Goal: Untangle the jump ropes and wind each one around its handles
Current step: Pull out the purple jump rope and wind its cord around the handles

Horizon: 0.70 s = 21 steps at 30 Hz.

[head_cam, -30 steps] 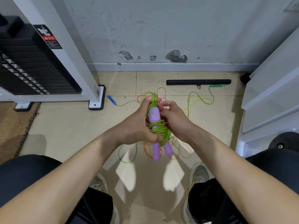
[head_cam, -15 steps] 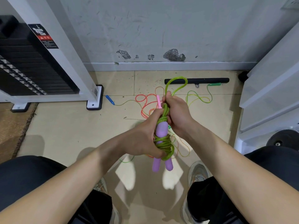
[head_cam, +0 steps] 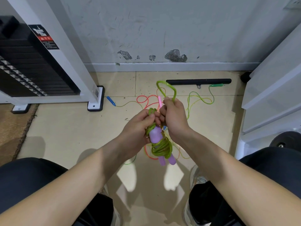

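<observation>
Left hand (head_cam: 138,128) clenched on 2 purple handles (head_cam: 156,136), green rope (head_cam: 161,148) coiled around them, held above floor (head_cam: 65,136). Right hand (head_cam: 174,116) pinches free rope loop (head_cam: 167,88) upright. Other ropes (head_cam: 198,99) tangled on floor.

weight stack (head_cam: 32,74) left | black bar (head_cam: 198,81) by wall | weight plate (head_cam: 286,140) right
</observation>
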Available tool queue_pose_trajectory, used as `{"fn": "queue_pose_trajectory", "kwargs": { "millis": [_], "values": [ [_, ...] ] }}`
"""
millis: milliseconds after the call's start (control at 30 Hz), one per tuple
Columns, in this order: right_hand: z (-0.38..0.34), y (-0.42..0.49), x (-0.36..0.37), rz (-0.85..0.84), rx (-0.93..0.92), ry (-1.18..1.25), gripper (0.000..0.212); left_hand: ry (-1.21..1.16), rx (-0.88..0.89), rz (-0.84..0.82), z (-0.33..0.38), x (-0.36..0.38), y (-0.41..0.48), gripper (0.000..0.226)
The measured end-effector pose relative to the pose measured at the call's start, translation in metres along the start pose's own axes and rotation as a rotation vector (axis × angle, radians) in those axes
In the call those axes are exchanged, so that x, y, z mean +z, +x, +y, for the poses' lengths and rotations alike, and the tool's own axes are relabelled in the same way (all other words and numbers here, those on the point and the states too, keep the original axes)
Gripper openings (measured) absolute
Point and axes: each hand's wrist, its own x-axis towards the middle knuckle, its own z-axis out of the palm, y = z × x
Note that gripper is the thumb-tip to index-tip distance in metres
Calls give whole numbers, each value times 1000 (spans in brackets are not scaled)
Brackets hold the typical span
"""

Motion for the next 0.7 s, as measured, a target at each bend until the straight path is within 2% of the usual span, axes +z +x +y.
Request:
{"fn": "queue_pose_trajectory", "kwargs": {
  "millis": [167,300,367,433,533,600,700],
  "values": [
    [-10,-1,-2,-190,106,97,11,-198,-127,-94,3,-9,3,22],
    [-21,1,-9,-362,164,171,67,-337,-157,-120,8,-14,5,22],
    [-25,0,-9,-369,151,145,78,-368,-172,-132,10,-15,5,20],
    [-23,-4,-6,-284,67,5,65,-407,-195,-146,10,-16,7,17],
    [-9,-6,-2,-199,-217,-271,47,-472,-225,-151,8,-19,8,13],
    [-5,-4,-3,-152,-268,-276,48,-505,-234,-165,9,-21,8,23],
    [-10,0,-8,-116,-189,-125,48,-545,-202,-138,15,-23,7,40]
  ]
}}
